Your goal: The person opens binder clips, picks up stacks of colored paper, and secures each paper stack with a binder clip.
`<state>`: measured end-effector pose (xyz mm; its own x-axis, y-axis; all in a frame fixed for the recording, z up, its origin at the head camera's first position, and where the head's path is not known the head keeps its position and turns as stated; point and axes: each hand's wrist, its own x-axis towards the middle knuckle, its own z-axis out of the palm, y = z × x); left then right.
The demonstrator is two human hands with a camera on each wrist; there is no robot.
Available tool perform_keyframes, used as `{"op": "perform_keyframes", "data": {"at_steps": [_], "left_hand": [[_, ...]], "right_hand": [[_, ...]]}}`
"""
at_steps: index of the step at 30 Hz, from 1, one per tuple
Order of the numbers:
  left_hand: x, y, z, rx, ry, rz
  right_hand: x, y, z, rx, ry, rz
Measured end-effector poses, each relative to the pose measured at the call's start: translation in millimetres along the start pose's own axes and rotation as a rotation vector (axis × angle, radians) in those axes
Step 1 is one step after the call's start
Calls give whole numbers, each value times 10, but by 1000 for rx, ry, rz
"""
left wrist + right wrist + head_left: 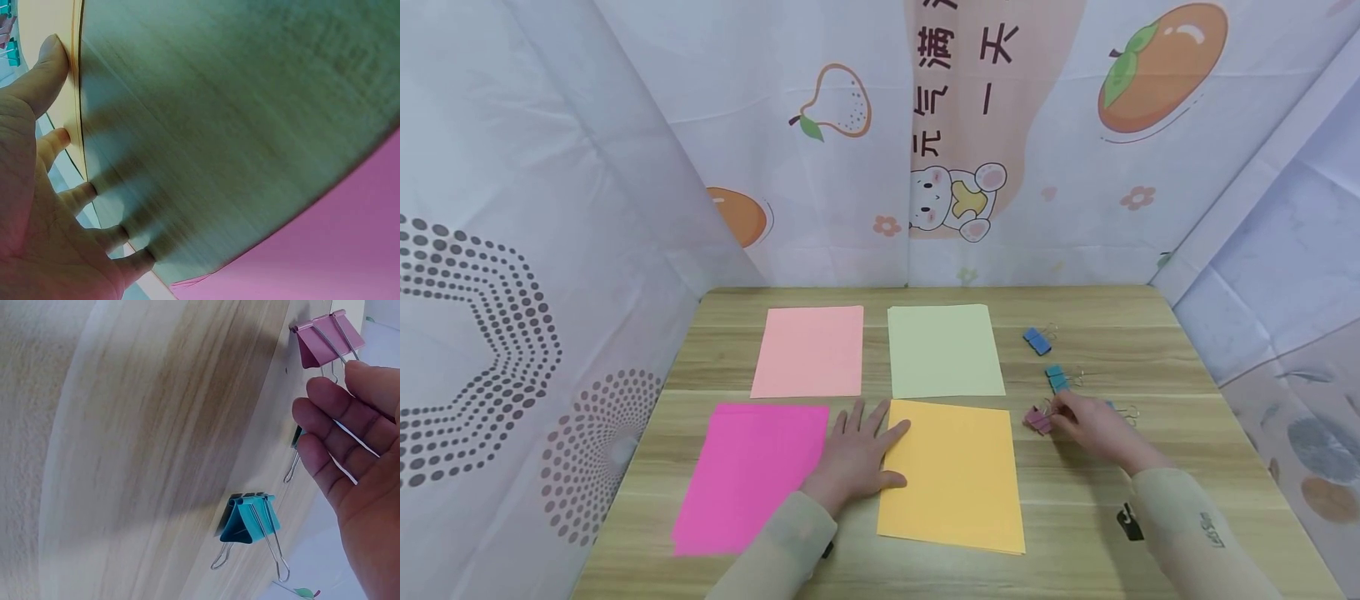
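Note:
My left hand lies with spread fingers, its thumb and forefinger over the left edge of the orange-yellow paper. In the left wrist view, several fingertips touch down along that side. To the right of the paper, my right hand pinches a pink binder clip by its wire handle; the thumb shows there, the forefinger is largely hidden. A teal binder clip lies just beyond the fingers. Another teal clip sits beside the hand, mostly covered by it in the head view.
Magenta paper lies left of my left hand. Behind are pink paper and pale green paper. A blue binder clip lies at the back right, a black clip by my right sleeve. Printed curtains border the table.

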<state>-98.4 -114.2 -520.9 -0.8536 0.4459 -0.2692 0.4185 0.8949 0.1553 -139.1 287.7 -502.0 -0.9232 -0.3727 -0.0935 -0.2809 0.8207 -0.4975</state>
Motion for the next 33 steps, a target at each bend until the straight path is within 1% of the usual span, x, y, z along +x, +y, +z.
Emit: {"op": "perform_keyframes", "data": {"at_steps": [8,21,29,33], "left_hand": [[-9,10,-10,-24,-2,0],[13,1,2,-9,-5,-13],[9,-1,7,-20,-7,-17],[6,-3,7,-22,-2,-14]], "right_hand": [[11,8,16,-7,12,2],[21,17,24,-4,42,-10],[0,38,42,-16,73,-20],[-8,30,41,-20,73,-16]]}}
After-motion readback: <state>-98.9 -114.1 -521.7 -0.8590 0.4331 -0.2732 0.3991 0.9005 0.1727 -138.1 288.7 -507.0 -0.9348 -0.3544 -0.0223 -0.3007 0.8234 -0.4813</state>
